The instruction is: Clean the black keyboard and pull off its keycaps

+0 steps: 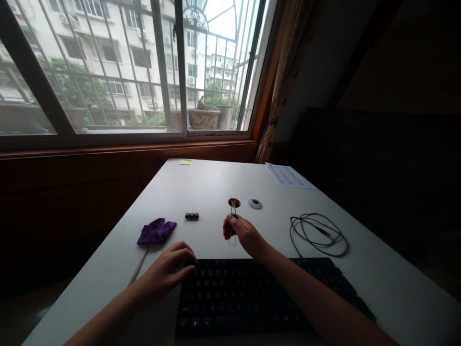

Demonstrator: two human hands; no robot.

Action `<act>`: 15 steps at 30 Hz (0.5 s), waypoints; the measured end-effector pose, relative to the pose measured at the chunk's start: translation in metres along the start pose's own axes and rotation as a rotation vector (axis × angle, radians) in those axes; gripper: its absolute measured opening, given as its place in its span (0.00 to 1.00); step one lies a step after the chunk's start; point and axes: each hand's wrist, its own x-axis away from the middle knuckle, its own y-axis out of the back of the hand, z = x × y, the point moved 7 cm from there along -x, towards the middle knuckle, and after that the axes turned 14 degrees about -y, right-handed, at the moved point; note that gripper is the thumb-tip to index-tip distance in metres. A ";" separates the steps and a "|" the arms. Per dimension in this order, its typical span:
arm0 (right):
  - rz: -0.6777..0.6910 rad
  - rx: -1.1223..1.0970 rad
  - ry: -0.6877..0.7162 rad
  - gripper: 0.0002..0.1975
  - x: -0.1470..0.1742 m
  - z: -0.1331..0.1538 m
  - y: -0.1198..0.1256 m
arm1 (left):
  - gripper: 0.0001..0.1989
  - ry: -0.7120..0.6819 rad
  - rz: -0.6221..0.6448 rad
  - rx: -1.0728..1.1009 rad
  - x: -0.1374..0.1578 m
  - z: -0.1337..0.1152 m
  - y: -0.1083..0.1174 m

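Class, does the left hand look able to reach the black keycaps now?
Probably yes: only bare white desk lies between the left hand, at the keyboard, and the black keycaps.

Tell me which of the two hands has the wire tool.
The right hand: its fingers grip the wire tool, whose prongs point away from the person. The left hand is instead at the keyboard's far left corner.

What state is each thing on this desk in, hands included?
Keyboard: lying flat, partly hidden
Left hand: at the keyboard's far left corner, fingers bent
Wire tool: pinched in the right hand
Right hand: closed on the wire tool
Purple cloth: crumpled
Small black pieces: in a row
Cable: loosely coiled
Round hole: uncovered
Round cover: off, beside the hole
Paper sheet: lying flat
Yellow note: lying flat
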 end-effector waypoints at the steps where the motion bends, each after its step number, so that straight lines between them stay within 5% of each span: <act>1: -0.049 0.041 0.024 0.22 0.009 0.002 0.003 | 0.07 -0.002 0.000 0.000 0.000 -0.001 0.000; 6: -0.240 0.219 0.100 0.21 0.040 0.006 0.004 | 0.06 -0.011 0.017 0.004 0.000 -0.003 -0.004; 15: -0.042 0.136 0.027 0.17 0.040 -0.017 -0.022 | 0.06 -0.040 0.050 -0.038 -0.002 -0.009 -0.008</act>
